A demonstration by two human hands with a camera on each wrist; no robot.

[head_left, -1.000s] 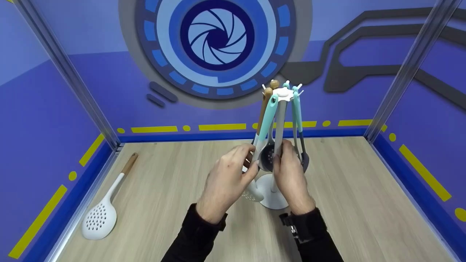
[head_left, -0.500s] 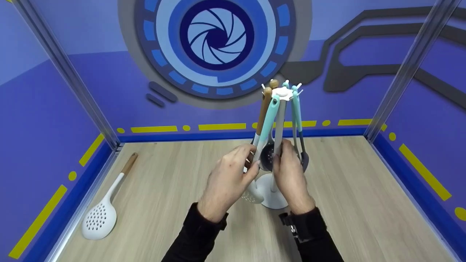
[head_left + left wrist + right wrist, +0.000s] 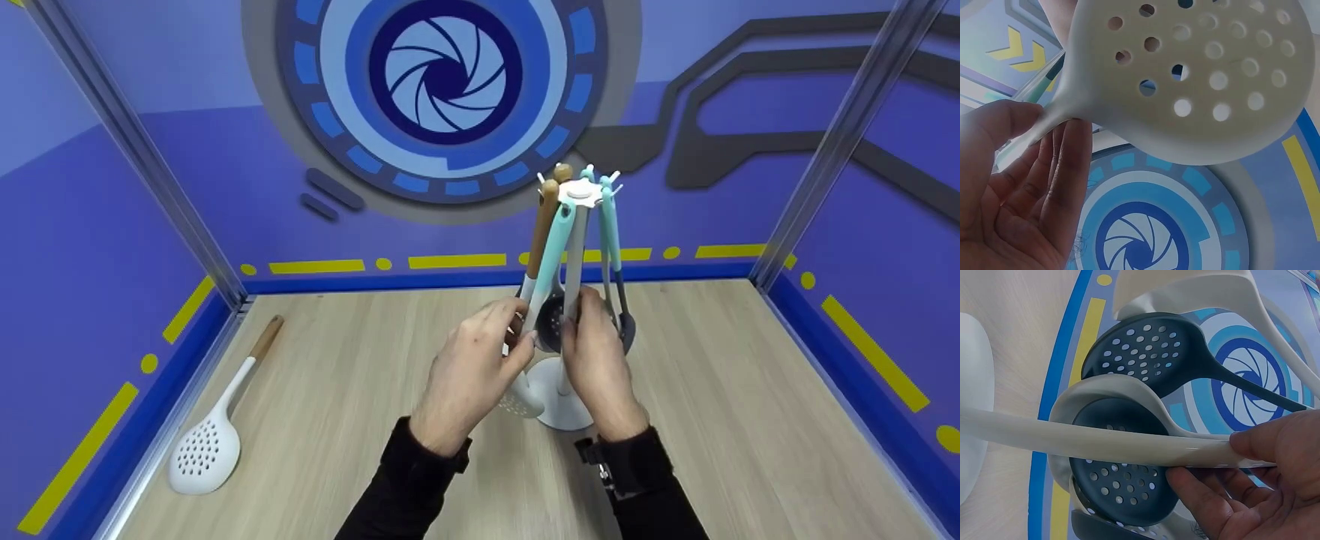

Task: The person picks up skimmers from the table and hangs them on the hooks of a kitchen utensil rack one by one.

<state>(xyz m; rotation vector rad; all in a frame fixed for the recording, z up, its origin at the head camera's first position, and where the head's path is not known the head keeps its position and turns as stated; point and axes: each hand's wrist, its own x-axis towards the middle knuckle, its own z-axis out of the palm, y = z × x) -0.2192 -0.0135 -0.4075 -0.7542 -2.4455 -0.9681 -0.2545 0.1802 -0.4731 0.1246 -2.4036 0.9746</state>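
My left hand (image 3: 471, 356) pinches the white shaft of a slotted skimmer with a teal handle (image 3: 555, 244). Up close in the left wrist view, the white skimmer head (image 3: 1129, 112) is broad and full of round holes. The handle's top end overlaps the hooked rim of a white utensil stand (image 3: 579, 193). Lower down, my right hand (image 3: 600, 367) grips the stand's upright pole (image 3: 1100, 443) between thumb and fingers. Around the pole hang several other utensils, among them a dark slotted skimmer (image 3: 1129, 486), another dark slotted one (image 3: 1148, 343) and a brown-handled one (image 3: 544, 232).
On the table's left side lies a white slotted turner (image 3: 206, 454) with a wooden handle. The stand's round white base (image 3: 564, 412) rests on the wooden tabletop (image 3: 750, 420). Printed blue panels (image 3: 187, 195) and metal corner posts (image 3: 832, 142) enclose the table.
The teal handle's top end has shifted slightly right, closer against the stand's hooked rim. Both hands keep their hold, almost still.
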